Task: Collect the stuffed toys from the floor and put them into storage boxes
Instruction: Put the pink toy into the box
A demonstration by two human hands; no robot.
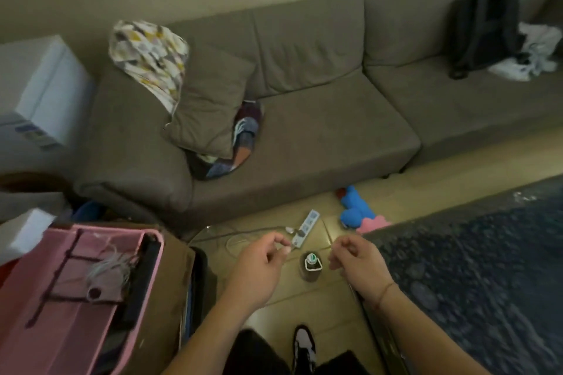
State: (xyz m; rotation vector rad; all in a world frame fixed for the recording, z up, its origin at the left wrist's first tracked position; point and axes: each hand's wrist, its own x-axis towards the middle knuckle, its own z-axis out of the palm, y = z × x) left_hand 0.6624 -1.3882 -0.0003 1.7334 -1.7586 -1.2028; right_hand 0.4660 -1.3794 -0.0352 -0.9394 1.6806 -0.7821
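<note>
Tiled floor (pixel 304 307) | blue stuffed toy (pixel 355 207) by sofa (pixel 320 137) | no legible writing

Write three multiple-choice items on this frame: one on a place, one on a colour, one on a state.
1. Where does the blue stuffed toy lie?
A. on the sofa seat
B. on the floor in front of the sofa
C. in the pink storage box

2. What colour is the backpack on the sofa?
A. black
B. red
C. yellow

3. What do the left hand and right hand hold?
A. a toy each
B. one toy together
C. nothing

Key: 1 B, it lies on the floor tiles by the sofa base; 2 A, it is dark black; 3 C, both hands hang loosely curled with nothing in them.
</note>
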